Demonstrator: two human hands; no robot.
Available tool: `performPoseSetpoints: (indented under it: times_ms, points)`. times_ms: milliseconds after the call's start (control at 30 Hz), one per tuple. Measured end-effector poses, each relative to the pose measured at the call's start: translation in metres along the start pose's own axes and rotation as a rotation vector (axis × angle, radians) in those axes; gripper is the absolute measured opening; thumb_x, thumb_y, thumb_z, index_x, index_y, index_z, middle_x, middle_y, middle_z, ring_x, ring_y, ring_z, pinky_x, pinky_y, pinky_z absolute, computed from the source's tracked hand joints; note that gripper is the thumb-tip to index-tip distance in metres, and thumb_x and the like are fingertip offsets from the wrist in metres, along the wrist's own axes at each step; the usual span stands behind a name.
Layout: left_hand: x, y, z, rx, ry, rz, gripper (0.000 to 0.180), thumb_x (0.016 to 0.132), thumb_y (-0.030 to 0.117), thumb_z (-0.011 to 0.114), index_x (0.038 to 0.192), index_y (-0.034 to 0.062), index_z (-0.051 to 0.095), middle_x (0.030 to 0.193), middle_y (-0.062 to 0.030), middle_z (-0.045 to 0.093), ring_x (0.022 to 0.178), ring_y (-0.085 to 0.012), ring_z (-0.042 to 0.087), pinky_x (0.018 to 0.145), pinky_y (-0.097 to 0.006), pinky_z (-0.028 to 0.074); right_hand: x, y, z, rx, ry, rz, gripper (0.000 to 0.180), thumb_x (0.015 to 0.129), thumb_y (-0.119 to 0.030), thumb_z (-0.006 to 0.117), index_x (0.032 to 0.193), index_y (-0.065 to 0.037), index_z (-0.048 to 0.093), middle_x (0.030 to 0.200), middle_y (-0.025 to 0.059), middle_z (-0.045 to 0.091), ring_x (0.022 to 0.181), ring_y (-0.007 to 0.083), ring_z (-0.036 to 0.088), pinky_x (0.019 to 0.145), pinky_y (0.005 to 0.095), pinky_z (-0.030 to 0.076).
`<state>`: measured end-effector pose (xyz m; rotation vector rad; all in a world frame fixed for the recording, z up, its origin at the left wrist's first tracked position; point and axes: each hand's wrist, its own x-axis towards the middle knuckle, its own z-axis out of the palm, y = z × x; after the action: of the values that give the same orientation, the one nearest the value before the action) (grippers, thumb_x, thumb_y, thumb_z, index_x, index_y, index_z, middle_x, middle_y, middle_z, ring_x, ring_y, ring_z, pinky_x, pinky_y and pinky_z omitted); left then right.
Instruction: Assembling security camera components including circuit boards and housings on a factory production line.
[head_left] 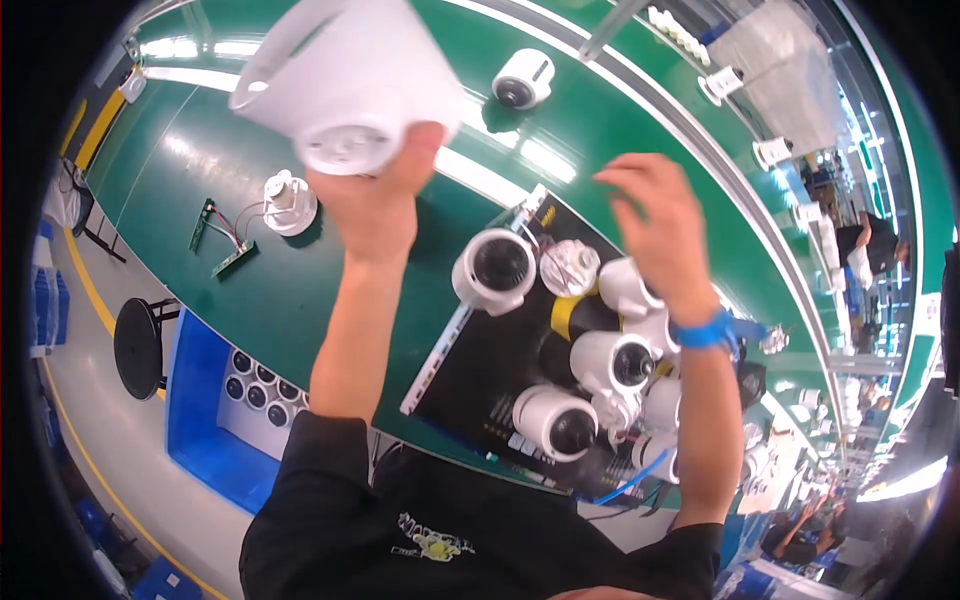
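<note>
Overhead, upper left of the frame: left hand (375,205) raised, fingers and thumb wrapped around the narrow end of a white camera housing (345,85), gripping it firmly; the housing is blurred and tilted, its wide mouth toward the top left. Right hand (655,225) at upper centre right, open and holding nothing, fingers loosely curled, hovering above the black tray (490,370). Blue wristband (705,332) on the right wrist.

Centre of frame: the black tray sits on the green desk (290,290) and carries several white dome cameras with dark lenses; one camera (495,270) lies at the tray's left edge, another (555,420) near its lower edge. A yellow roll of tape (572,315) lies among them.

Top centre: single white camera (522,78) alone on the desk, well apart from the tray. Left of the raised arm: small white part with wires (288,203) and a green circuit board (232,258) beside it. Lower left: blue bin (205,420) holding round parts, black stool (138,347) next to it.
</note>
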<state>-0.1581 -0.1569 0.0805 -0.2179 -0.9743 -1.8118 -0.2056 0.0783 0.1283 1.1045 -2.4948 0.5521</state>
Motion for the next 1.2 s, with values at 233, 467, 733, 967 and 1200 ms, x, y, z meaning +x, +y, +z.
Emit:
performPoseSetpoints:
  times_ms: [233,467,733,967,1200]
  points:
    - [0.020,-0.013,-0.006,-0.043,-0.025,0.021,0.058,0.060,0.010,0.083,0.109,-0.0049,0.057,0.099,-0.0107,0.063,0.089,-0.0173,0.062,0.080,-0.030,0.051,0.030,0.028,0.118,0.026,-0.619,-0.295,0.013,0.070,-0.005,0.070,0.081,-0.012,0.069,0.109,0.0032,0.056,0.096,0.0251,0.053,0.081,0.0368,0.047]
    - [0.022,-0.023,-0.010,-0.020,-0.042,0.006,0.056,0.060,0.011,0.084,0.107,-0.0052,0.058,0.097,-0.0109,0.064,0.087,-0.0187,0.063,0.079,-0.031,0.052,0.033,0.045,0.087,0.115,-0.263,-0.178,0.015,0.074,0.001,0.060,0.086,-0.004,0.054,0.094,0.0097,0.056,0.080,0.0244,0.057,0.066,0.0344,0.048]
    - [0.007,-0.021,-0.003,0.439,-0.498,0.132,0.095,0.054,0.013,0.089,0.131,-0.0031,0.036,0.116,-0.0125,0.057,0.101,-0.0218,0.060,0.085,-0.033,0.050,-0.035,0.030,0.003,0.061,0.295,0.029,0.026,0.072,0.007,0.059,0.096,-0.003,0.057,0.084,0.0105,0.057,0.067,0.0189,0.056,0.055,0.0270,0.045]
    - [-0.021,-0.037,0.025,0.487,-0.746,0.158,0.089,0.048,0.009,0.088,0.126,0.0058,0.046,0.122,-0.0147,0.053,0.111,-0.0329,0.052,0.089,-0.039,0.048,-0.086,0.018,-0.021,0.329,0.559,0.170,0.016,0.081,0.012,0.056,0.092,0.002,0.059,0.097,0.0151,0.056,0.077,0.0177,0.062,0.065,0.0267,0.055]
    - [-0.029,-0.033,0.033,0.495,-0.813,0.230,0.097,0.043,0.006,0.089,0.128,0.0068,0.042,0.123,-0.0143,0.052,0.112,-0.0309,0.052,0.090,-0.038,0.049,-0.118,-0.015,-0.030,0.998,0.515,0.487,0.018,0.082,0.012,0.056,0.097,0.004,0.059,0.113,0.0128,0.054,0.088,0.0114,0.056,0.070,0.0226,0.048]
